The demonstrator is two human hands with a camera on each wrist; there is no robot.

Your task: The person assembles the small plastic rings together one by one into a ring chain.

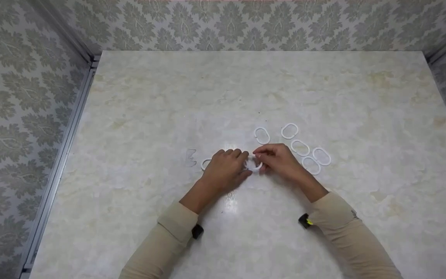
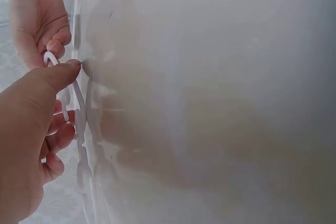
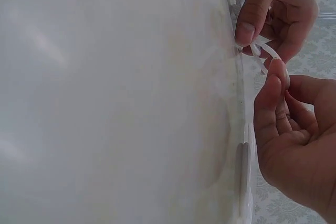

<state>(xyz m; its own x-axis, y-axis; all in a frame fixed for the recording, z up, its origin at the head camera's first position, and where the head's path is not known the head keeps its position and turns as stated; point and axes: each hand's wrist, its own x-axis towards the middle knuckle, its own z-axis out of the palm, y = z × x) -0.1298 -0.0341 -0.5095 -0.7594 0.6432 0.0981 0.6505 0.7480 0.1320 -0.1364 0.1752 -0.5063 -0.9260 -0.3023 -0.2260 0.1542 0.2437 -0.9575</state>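
Both hands meet over the middle of the table, at a white oval plastic ring [image 1: 255, 169]. My left hand [image 1: 227, 167] pinches its left side, the thumb lying along it in the left wrist view. On the other side, my right hand [image 1: 279, 159] holds the ring between thumb and fingertips; the right wrist view shows this ring [image 3: 271, 51] raised between the two hands. Another white ring [image 1: 203, 164] pokes out left of my left hand, partly hidden by it. Beneath the left hand, the left wrist view shows linked rings [image 2: 81, 150] in a row on the table.
Several loose white oval rings lie to the right, among them one beyond the hands [image 1: 262, 136] and one farther right [image 1: 321, 156]. A thin jagged outline [image 1: 191, 158] shows left of the left hand. Patterned walls border the pale marbled table [image 1: 223, 89].
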